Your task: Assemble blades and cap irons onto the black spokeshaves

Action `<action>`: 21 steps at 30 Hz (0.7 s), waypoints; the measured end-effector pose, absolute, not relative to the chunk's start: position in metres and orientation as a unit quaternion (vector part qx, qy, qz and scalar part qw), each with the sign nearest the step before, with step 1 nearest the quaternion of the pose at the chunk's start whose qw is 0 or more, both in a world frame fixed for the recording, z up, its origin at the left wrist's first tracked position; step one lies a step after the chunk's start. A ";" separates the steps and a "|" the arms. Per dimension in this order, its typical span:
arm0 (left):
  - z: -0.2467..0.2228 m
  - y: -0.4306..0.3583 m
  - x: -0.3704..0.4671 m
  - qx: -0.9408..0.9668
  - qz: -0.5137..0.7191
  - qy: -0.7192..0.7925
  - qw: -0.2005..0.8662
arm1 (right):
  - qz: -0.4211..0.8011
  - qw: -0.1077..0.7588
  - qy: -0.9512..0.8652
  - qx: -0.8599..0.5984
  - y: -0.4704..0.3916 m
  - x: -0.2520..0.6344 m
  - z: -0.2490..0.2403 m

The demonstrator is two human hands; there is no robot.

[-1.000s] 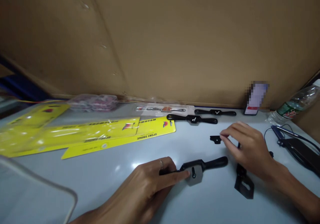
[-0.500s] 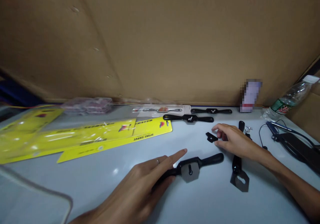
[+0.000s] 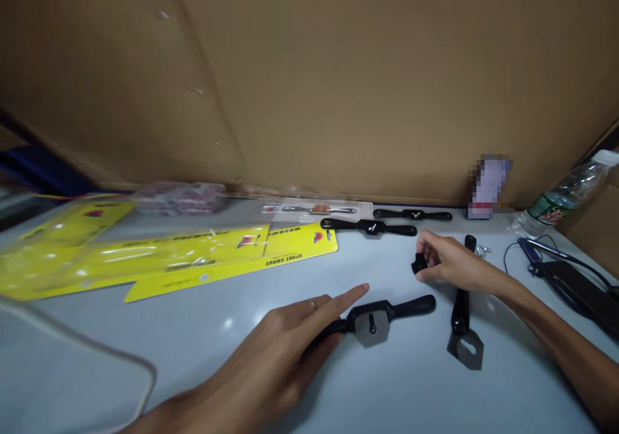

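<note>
My left hand [image 3: 290,337] is closed around the left handle of a black spokeshave [image 3: 413,306], index finger stretched along it. A grey blade [image 3: 373,332] sits on the spokeshave's middle, with a screw showing through its slot. My right hand [image 3: 449,261] pinches a small black metal plate [image 3: 418,264] between thumb and fingers, at the table surface. Partly under my right wrist lies another black spokeshave [image 3: 461,311], with a loose slotted blade [image 3: 469,350] at its near end. Small silver screws [image 3: 482,251] lie just beyond my right wrist.
Two spokeshaves [image 3: 370,227] lie farther back, near a packaged one [image 3: 319,210]. Yellow cards with clear blister covers [image 3: 232,276] spread across the left. Behind them sit clear plastic boxes [image 3: 178,197]. A water bottle [image 3: 563,195] and eyeglasses [image 3: 556,260] are at right; cardboard [image 3: 338,86] walls the back.
My right hand has closed its fingers on the small black plate, which was lying flat before it and is now tilted up. My left hand keeps its hold. The view has shifted slightly.
</note>
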State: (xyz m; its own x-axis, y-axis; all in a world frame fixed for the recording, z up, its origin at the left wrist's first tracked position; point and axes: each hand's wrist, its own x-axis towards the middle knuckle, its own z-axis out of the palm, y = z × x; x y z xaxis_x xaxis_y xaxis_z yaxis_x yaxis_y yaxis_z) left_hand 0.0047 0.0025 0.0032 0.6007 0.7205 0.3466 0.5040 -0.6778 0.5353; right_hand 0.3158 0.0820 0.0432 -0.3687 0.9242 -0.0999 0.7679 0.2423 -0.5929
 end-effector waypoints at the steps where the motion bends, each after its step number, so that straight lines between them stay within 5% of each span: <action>1: 0.004 0.002 0.005 0.871 0.278 0.351 0.201 | 0.289 0.148 -0.771 -0.547 0.078 0.316 0.044; 7: 0.006 0.002 0.006 0.866 0.269 0.364 0.211 | 0.331 0.279 -0.731 -0.528 0.042 0.291 0.059; 21: -0.001 0.000 0.005 0.855 0.283 0.369 0.230 | 0.548 0.291 -0.618 -0.483 0.019 0.261 0.056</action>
